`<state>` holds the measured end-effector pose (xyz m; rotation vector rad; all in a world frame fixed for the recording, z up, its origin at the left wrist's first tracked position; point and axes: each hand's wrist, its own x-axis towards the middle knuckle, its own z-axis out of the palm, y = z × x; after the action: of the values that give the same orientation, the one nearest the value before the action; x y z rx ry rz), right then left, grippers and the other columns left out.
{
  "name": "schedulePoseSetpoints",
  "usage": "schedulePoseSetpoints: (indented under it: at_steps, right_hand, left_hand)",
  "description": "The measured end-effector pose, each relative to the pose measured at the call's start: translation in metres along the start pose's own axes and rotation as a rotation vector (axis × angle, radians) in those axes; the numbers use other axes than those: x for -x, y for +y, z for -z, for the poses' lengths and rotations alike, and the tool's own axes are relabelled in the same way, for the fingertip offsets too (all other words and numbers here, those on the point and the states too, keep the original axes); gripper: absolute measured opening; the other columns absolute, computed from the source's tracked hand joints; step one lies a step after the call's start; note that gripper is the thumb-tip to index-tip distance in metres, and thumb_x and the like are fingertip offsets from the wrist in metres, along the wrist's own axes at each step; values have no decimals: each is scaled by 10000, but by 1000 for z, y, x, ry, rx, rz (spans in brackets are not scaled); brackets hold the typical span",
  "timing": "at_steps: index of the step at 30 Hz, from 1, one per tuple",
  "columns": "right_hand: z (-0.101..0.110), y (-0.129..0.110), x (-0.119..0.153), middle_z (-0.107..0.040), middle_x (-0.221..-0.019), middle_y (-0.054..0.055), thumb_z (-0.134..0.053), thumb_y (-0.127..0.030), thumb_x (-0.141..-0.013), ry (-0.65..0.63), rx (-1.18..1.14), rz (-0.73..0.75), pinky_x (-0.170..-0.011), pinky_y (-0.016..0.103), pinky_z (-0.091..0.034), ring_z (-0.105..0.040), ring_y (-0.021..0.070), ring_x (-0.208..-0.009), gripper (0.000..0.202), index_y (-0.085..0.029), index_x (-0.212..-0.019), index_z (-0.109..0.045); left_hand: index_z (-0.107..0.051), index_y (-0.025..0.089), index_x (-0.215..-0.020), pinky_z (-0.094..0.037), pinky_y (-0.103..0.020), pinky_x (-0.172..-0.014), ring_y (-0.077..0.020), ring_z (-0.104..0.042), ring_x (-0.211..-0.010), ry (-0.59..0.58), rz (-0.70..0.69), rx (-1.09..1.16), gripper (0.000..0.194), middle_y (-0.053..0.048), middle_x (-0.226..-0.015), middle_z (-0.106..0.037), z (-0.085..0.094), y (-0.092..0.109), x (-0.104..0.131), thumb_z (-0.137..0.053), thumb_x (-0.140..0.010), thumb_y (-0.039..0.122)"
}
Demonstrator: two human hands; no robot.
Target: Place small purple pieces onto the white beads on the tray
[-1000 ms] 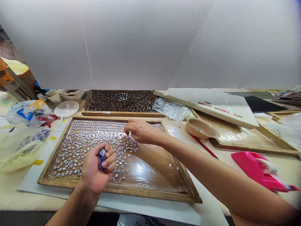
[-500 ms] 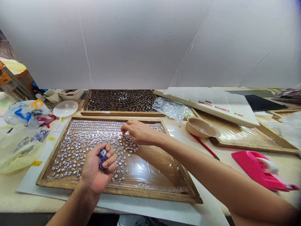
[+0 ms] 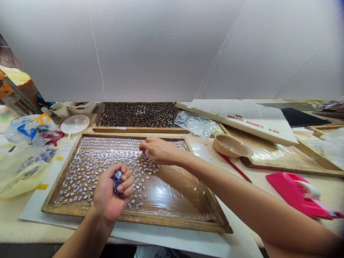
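My left hand [image 3: 113, 200] is closed, palm up, over the near side of a wooden-framed tray [image 3: 107, 214]. In its curled fingers shows a clump of small purple-and-white pieces [image 3: 117, 182]. My right hand [image 3: 159, 151] reaches over the tray's far half, fingertips pinched together close to the surface; whatever they grip is too small or hidden. Small white eye-shaped pieces with dark centres [image 3: 77, 186] lie on the tray's clear film, in neat rows at the far side and looser toward the front left. Bare film shows at the tray's right.
Behind stands a second tray of dark shiny pieces [image 3: 137, 116]. At right are a tan bowl [image 3: 232, 145], a red pen-like stick [image 3: 236, 168], a pink tape dispenser [image 3: 290, 193] and a white foam board [image 3: 247, 120]. Plastic bags [image 3: 27, 172] and a white plate [image 3: 74, 124] sit left.
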<state>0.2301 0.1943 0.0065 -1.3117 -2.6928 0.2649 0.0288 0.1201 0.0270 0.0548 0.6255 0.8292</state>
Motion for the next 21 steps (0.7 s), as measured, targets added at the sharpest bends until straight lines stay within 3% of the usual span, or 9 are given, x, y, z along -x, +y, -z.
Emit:
schedulePoseSetpoints:
  at_steps: [7, 12, 16, 21]
  right_hand:
    - [3, 0, -1, -569, -774, 53, -452, -46, -760, 8, 25, -25, -642, 240, -324, -471, 145, -689, 210, -155, -853, -606]
    - [2, 1, -8, -586, -804, 53, -486, -54, -770, 35, 127, 117, -700, 260, -327, -477, 159, -769, 197, -161, -810, -646]
    - [1, 0, -16, -570, -745, 61, -516, -97, -774, -13, 221, 136, -643, 272, -305, -458, 161, -721, 156, -150, -691, -637]
    - [0, -1, -20, -577, -742, 75, -531, -101, -740, -38, 247, 149, -634, 284, -295, -458, 165, -715, 123, -131, -695, -642]
  left_hand:
    - [-432, 129, -624, -145, -149, -344, -16, -235, -361, 2, -10, -11, 281, 37, -561, -340, -1, 0, 2, -349, -888, 179]
    - [-429, 130, -618, -145, -153, -349, -15, -238, -355, 26, -10, -18, 283, 38, -556, -340, -2, -3, 0, -349, -885, 179]
    - [-432, 129, -620, -134, -155, -349, -15, -238, -353, 34, -3, -17, 277, 40, -553, -342, -3, -4, 0, -356, -881, 179]
    - [-436, 128, -620, -134, -155, -350, -16, -236, -354, 21, -3, -9, 283, 40, -554, -343, -1, -3, 0, -351, -884, 181]
